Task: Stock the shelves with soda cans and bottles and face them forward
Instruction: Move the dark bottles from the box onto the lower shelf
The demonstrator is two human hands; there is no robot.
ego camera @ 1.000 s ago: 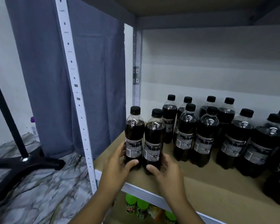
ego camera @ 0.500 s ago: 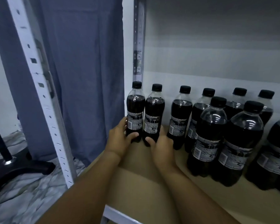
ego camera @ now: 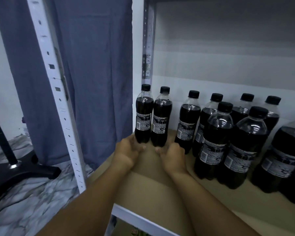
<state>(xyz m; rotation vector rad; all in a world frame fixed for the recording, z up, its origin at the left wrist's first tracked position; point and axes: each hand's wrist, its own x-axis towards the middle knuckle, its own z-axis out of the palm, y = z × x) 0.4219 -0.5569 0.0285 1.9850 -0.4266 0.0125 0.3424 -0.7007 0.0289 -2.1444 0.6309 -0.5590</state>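
Both hands reach deep over the shelf: the left hand (ego camera: 129, 149) has its fingers curled round the base of the left bottle (ego camera: 144, 114), and the right hand (ego camera: 171, 153) curls round the base of the right bottle (ego camera: 161, 117), a low hold that looks meant to slide the pair without tipping them. Going from the largest thing down, the metal rack frames it all, its near perforated upright (ego camera: 58, 92) slanting past a hanging blue-grey curtain (ego camera: 95, 65), while the brown shelf board (ego camera: 148, 183) carries every bottle. To the right stands the main group of dark cola bottles (ego camera: 228, 138), upright in rough rows running front to back, black caps on; the two held bottles stand upright too, touching each other, at the back left corner just beside the rear upright (ego camera: 147, 48), apparently to extend the back row leftward. Their labels show fine print and a barcode toward the camera, so by my judgement the facing step is not yet done for them; a turn about the base would bring the front round. Off the rack, a black stand foot (ego camera: 29, 171) rests on a marbled floor covering (ego camera: 32, 206).
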